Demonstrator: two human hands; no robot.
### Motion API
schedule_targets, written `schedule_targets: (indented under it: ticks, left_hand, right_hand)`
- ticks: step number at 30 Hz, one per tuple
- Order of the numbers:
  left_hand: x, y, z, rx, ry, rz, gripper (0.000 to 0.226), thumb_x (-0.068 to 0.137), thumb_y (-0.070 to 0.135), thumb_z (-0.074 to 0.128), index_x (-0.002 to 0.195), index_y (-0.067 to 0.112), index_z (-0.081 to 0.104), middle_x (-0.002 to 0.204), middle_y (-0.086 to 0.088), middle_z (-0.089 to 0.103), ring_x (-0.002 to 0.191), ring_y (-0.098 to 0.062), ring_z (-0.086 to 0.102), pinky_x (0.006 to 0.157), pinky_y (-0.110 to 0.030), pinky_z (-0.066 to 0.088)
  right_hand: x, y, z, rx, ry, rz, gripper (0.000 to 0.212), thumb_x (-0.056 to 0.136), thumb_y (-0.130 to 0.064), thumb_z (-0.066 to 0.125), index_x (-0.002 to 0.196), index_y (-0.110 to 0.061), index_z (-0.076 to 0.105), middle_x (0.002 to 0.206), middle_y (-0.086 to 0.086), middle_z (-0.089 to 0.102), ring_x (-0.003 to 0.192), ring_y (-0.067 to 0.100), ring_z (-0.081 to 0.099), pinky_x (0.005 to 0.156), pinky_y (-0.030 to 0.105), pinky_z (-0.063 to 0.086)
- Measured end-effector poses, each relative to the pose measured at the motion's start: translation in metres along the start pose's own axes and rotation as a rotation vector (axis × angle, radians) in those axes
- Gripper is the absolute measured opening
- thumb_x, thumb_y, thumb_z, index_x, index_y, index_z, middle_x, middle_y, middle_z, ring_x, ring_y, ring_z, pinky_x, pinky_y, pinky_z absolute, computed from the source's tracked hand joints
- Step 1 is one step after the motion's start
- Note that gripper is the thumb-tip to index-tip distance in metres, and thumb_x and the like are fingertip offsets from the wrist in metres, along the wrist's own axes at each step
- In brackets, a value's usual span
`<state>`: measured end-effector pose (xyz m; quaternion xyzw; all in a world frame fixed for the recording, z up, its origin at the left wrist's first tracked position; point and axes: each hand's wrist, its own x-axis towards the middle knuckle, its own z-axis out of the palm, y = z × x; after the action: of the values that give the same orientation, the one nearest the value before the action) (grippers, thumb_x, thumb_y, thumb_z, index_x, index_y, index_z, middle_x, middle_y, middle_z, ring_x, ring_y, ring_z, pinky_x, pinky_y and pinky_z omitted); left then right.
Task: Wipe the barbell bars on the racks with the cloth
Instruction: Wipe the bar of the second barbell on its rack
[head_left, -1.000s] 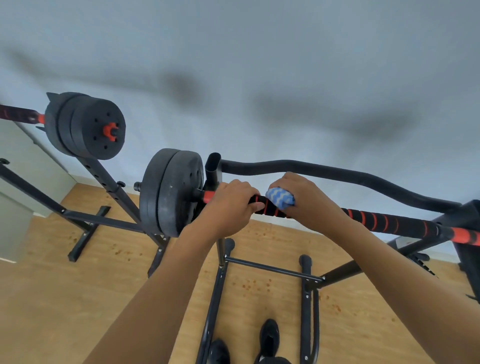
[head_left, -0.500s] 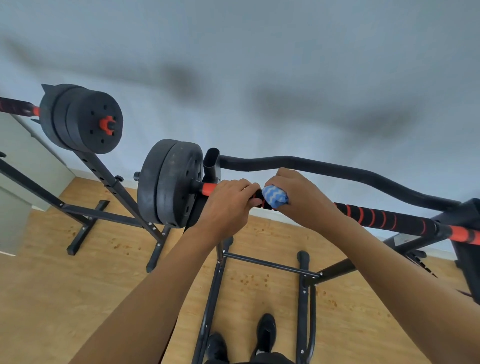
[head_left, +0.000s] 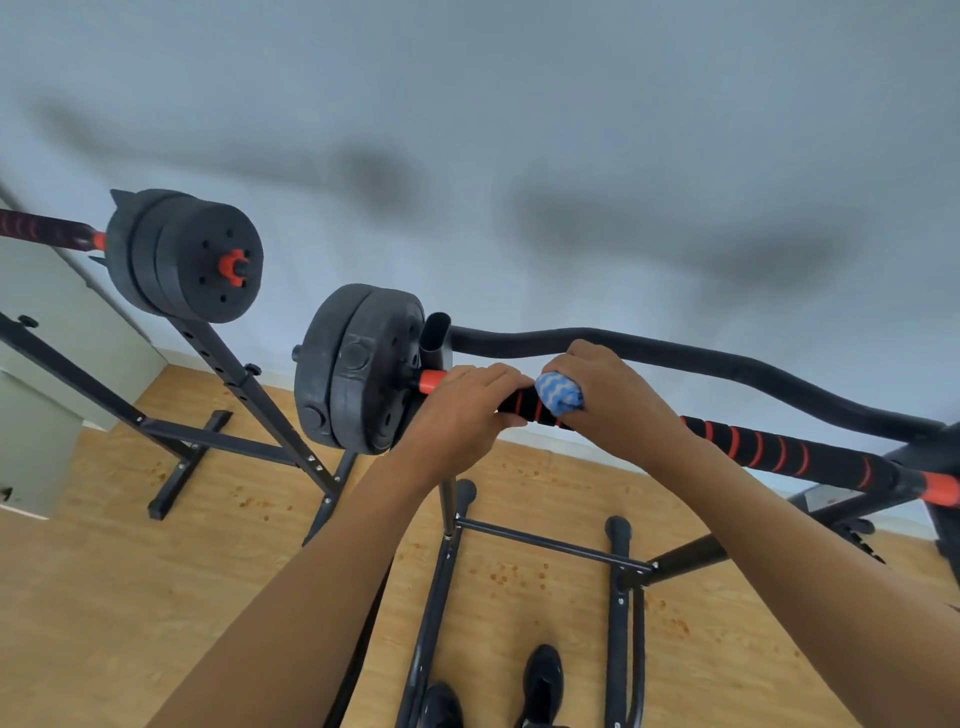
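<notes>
Evidently the left hand (head_left: 462, 410) grips the black, red-striped foam barbell bar (head_left: 769, 449) to steady it. The right hand (head_left: 608, 395) clamps a blue-and-white wavy cloth (head_left: 558, 393) around it, likely to rub the grip.

the bar (head_left: 769, 452) runs off the right edge; the right hand (head_left: 618, 395) hides most of the cloth (head_left: 558, 393); the shoes (head_left: 543, 680) are cut off below.

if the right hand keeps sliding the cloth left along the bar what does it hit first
Most likely the left hand, which grips the same bar just left of the cloth held by the right hand. Only a short stretch of striped foam separates them; the weight plates lie beyond.
</notes>
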<state>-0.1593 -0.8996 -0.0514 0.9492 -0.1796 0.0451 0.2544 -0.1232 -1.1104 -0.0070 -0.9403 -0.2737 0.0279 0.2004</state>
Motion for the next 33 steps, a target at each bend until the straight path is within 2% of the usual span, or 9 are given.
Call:
schedule_targets:
  ticks: [8,14,18,20,22,24,28,30,33]
  left_hand:
    - [0.013,0.001,-0.017,-0.004,-0.169,0.007,0.036,0.101,0.034,0.066,0.137,0.029,0.061,0.128,0.009,0.067,0.112,-0.018,0.063,0.098,-0.041,0.055]
    - [0.031,-0.006,-0.028,-0.081,-0.376,-0.062,0.02,0.104,0.039,0.06,0.121,0.032,0.066,0.106,0.011,0.066,0.097,-0.012,0.062,0.093,-0.047,0.057]
    - [0.015,-0.004,-0.013,-0.009,-0.132,0.0,0.036,0.1,0.046,0.065,0.132,0.03,0.06,0.134,0.016,0.051,0.108,-0.01,0.057,0.101,-0.033,0.048]
    - [0.005,-0.005,-0.006,0.017,-0.033,0.031,0.041,0.096,0.047,0.069,0.132,0.031,0.057,0.133,0.016,0.055,0.11,-0.008,0.055,0.105,-0.03,0.039]
    - [0.004,-0.006,-0.004,0.017,-0.005,0.038,0.04,0.096,0.045,0.071,0.132,0.032,0.059,0.128,0.016,0.063,0.112,-0.011,0.058,0.106,-0.032,0.039]
    - [0.005,-0.007,-0.005,0.024,0.0,0.055,0.038,0.097,0.043,0.069,0.133,0.032,0.061,0.127,0.015,0.065,0.113,-0.013,0.06,0.105,-0.034,0.041]
    - [0.006,-0.008,-0.003,0.099,-0.014,0.073,0.036,0.1,0.044,0.064,0.134,0.03,0.062,0.128,0.011,0.066,0.112,-0.017,0.06,0.102,-0.036,0.041]
    - [0.01,-0.007,-0.005,0.108,-0.027,0.07,0.036,0.101,0.043,0.063,0.134,0.03,0.063,0.127,0.011,0.066,0.111,-0.016,0.06,0.101,-0.034,0.04]
    - [0.017,-0.003,-0.012,0.069,-0.11,0.057,0.029,0.103,0.043,0.061,0.129,0.03,0.064,0.118,0.012,0.065,0.101,-0.016,0.06,0.091,-0.031,0.042]
  right_hand:
    - [-0.003,0.005,-0.003,-0.035,-0.005,-0.107,0.029,0.085,-0.016,0.077,0.112,-0.014,0.07,0.099,0.0,0.057,0.088,0.013,0.048,0.07,0.015,0.037]
    - [-0.005,0.008,-0.006,0.009,-0.047,-0.194,0.018,0.086,-0.014,0.077,0.104,-0.013,0.074,0.093,-0.001,0.06,0.083,0.014,0.053,0.071,0.021,0.046]
    - [0.013,0.01,-0.01,-0.003,-0.083,-0.049,0.013,0.082,-0.01,0.054,0.071,-0.009,0.06,0.066,0.001,0.055,0.065,0.018,0.047,0.067,0.044,0.051]
    - [0.021,0.009,-0.007,0.016,-0.106,-0.056,0.015,0.077,-0.009,0.048,0.062,-0.01,0.05,0.057,-0.001,0.043,0.058,0.016,0.038,0.058,0.036,0.041]
    - [0.016,0.008,-0.005,0.061,-0.096,-0.071,0.012,0.081,-0.006,0.054,0.07,-0.01,0.059,0.066,-0.01,0.05,0.068,0.012,0.044,0.063,0.028,0.037]
    - [0.007,0.009,-0.002,0.112,-0.066,-0.047,0.012,0.081,-0.018,0.058,0.086,-0.022,0.068,0.083,-0.008,0.059,0.081,0.011,0.051,0.07,0.026,0.042]
    - [0.005,0.008,0.003,0.096,-0.083,-0.088,0.008,0.081,-0.034,0.054,0.083,-0.041,0.054,0.085,-0.007,0.058,0.08,0.015,0.052,0.07,0.035,0.049]
    - [0.004,0.006,0.003,0.079,-0.064,-0.101,0.007,0.085,-0.03,0.064,0.085,-0.037,0.062,0.085,-0.005,0.058,0.078,0.015,0.052,0.068,0.036,0.051]
    - [-0.004,0.004,-0.001,0.019,-0.038,-0.122,0.015,0.083,-0.019,0.079,0.097,-0.019,0.073,0.088,-0.003,0.057,0.079,0.014,0.052,0.068,0.025,0.049]
